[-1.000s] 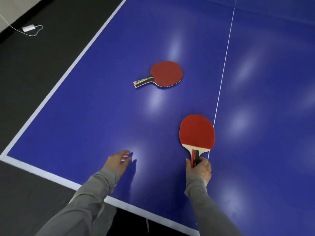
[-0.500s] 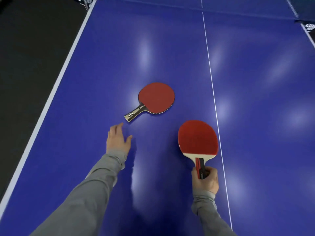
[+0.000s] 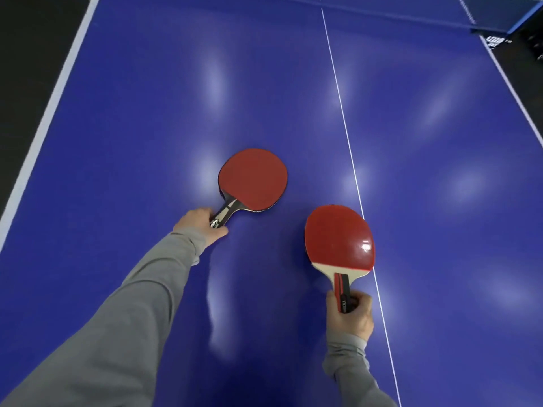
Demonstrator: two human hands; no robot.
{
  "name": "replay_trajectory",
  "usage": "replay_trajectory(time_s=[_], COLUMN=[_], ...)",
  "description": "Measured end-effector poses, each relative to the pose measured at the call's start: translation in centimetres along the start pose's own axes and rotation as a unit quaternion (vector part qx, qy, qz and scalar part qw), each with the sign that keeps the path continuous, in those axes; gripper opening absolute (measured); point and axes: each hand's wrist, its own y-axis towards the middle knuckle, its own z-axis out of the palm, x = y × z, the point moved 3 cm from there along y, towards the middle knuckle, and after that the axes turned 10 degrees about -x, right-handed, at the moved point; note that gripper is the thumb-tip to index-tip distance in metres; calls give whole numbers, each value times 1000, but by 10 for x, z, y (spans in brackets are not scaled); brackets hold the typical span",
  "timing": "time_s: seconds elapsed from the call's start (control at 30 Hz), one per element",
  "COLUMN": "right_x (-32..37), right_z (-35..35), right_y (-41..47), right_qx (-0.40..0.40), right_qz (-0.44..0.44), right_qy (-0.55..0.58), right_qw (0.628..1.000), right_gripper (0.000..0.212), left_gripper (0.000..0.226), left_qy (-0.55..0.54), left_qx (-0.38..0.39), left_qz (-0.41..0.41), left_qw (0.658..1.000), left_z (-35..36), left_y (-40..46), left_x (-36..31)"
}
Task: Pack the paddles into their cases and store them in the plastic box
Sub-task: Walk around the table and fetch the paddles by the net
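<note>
1. The left hand (image 3: 197, 225) has reached the far paddle (image 3: 253, 179). Half a second ago it hovered with fingers spread, short of the handle; now its fingers and thumb curl round the end of the dark handle.
2. That paddle lies on the blue table (image 3: 147, 127), red face up. Its handle has swung to point more toward the person. Whether it has lifted off the surface, I cannot tell.
3. The right hand (image 3: 349, 314) keeps its fist round the red-and-black handle of the near paddle (image 3: 339, 239), held blade-forward just left of the white centre line (image 3: 346, 136).
4. So both paddles are now in hand, and the gathering step looks nearly done.
5. No case and no plastic box is in view. Packing has not started; my guess is the person must next carry both paddles to wherever the cases lie.
</note>
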Motion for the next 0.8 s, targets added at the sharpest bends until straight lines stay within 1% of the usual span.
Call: replay_trajectory(time_s=[0.07, 0.13, 0.23, 0.43, 0.57, 0.63, 0.7, 0.8], right_x=[0, 1, 2, 0, -7, -10, -13, -17], right_z=[-1, -2, -5, -14, -22, -26, -28, -28], right_y=[-1, -3, -6, -25, -50, -64, -77, -92], right_qx=[6, 12, 21, 58, 96, 118, 144, 182], right_qz=[-2, -7, -12, -37, -59, -81, -97, -110], right_qy=[-2, 2, 10, 27, 33, 33, 31, 20], right_qw=[1000, 1000, 1000, 997, 993, 989, 984, 977], right_gripper=[30, 30, 30, 31, 32, 32, 31, 32], left_gripper=[22, 19, 17, 25, 19, 17, 21, 23], left_qy=[-23, -79, -162, -267, -322, -328, -353, -372], left_qx=[14, -9, -42, -59, -77, -65, -46, -23], left_qz=[-4, -26, -78, -206, -285, -307, -325, -287], left_qw=[1000, 997, 983, 940, 900, 891, 876, 882], left_z=[7, 13, 28, 76, 110, 123, 131, 137], left_y=[-11, -28, -67, -185, -250, -270, -279, -279], left_x=[-10, -16, -13, 0, -3, -6, -8, -5])
